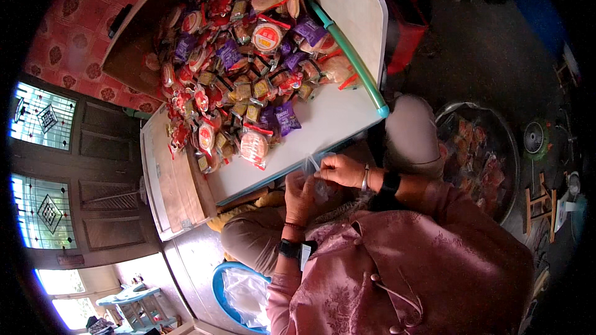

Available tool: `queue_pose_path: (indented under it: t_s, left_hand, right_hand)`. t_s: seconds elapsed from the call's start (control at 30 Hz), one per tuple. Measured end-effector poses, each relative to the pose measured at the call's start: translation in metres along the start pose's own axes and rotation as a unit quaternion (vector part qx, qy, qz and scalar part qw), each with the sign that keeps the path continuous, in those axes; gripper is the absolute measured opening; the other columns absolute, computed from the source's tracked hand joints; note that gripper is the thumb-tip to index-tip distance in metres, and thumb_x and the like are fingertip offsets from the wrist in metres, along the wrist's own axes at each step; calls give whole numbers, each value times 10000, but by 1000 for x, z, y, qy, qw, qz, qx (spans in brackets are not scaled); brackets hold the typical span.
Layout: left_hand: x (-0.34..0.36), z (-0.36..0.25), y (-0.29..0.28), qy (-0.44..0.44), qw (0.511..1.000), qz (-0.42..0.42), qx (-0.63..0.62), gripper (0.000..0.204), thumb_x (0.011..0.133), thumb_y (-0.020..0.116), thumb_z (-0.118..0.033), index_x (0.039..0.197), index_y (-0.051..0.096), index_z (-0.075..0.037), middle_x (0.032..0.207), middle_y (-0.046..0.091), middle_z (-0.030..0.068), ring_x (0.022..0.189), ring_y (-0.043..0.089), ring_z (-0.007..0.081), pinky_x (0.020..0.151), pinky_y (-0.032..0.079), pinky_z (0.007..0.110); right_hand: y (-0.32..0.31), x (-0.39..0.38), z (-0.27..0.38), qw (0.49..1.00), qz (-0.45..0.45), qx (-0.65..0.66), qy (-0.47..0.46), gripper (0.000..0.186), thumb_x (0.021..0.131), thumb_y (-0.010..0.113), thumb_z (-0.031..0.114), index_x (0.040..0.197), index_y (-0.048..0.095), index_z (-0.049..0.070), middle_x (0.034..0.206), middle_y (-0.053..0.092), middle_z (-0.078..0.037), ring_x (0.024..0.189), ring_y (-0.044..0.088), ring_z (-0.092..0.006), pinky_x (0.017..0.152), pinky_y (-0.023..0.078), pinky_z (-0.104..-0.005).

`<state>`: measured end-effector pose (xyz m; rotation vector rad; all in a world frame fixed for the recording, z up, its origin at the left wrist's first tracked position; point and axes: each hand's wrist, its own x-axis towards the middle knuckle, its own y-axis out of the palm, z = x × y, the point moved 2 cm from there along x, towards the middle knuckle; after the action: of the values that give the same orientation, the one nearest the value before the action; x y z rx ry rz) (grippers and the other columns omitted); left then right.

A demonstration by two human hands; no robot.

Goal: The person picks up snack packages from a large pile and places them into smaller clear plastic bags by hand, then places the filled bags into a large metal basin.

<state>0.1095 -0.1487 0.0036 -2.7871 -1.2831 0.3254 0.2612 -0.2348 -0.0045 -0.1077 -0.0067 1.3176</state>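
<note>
1. Left of the desk (326, 121), two barred windows (42, 116) let in light, and a red patterned covering (77, 40) hangs beyond its far left corner.
2. Low to the left, in front of the desk, a blue basin (216, 288) holds white plastic sheeting (248, 294).
3. On the desk's far left part, a brown box (133, 62) lies with wrapped snacks (242, 90) spilling from it across the white top; purple packets (287, 118) sit among the red, yellow and clear ones.
4. Just off the desk's near edge, the left hand (300, 197) has its fingers closed in a pinch on a clear plastic bag (310, 164).
5. The bag is between the two hands, in front of the desk; it is thin and partly covered, so its contents, if any, are hard to make out.
6. The right hand (341, 171), beside the left, grips the same bag with bent fingers.
7. Along the desk's right side lies a green tube (354, 56).
8. Right of the desk, a round basin (516, 167) holds more wrapped packets (481, 161); farther right are a fan (534, 138) and a small wooden stool (541, 208).
</note>
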Motion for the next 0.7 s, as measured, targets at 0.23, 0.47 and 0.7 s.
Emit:
queue_pose_path:
  t_s: [0.23, 0.47, 0.7]
  left_hand:
    - [7, -19, -10, 75, 964, 9, 256, 139, 832, 577, -131, 937, 558, -40, 776, 577, 86, 639, 549, 163, 605, 469, 301]
    - [45, -40, -57, 93, 943, -186, 258, 390, 807, 648, -183, 1117, 493, -3, 1015, 521, 162, 861, 529, 274, 724, 456, 342]
    - [92, -19, -96, 74, 928, -227, 285, 641, 753, 709, -272, 1254, 407, -9, 1117, 479, 193, 989, 489, 339, 834, 425, 392]
  right_hand:
    - [-3, -3, 18, 979, -1, 141, 148, 285, 821, 659, 297, 765, 609, 23, 673, 594, -19, 599, 530, -105, 559, 440, -269]
    - [-6, 1, 3, 996, -7, 55, 71, 240, 873, 609, 243, 769, 551, 36, 613, 534, -2, 506, 487, -78, 462, 396, -240]
    - [-6, 4, 0, 997, -10, -27, 73, 297, 806, 636, 296, 798, 607, 1, 681, 614, -132, 620, 576, -195, 609, 459, -344]
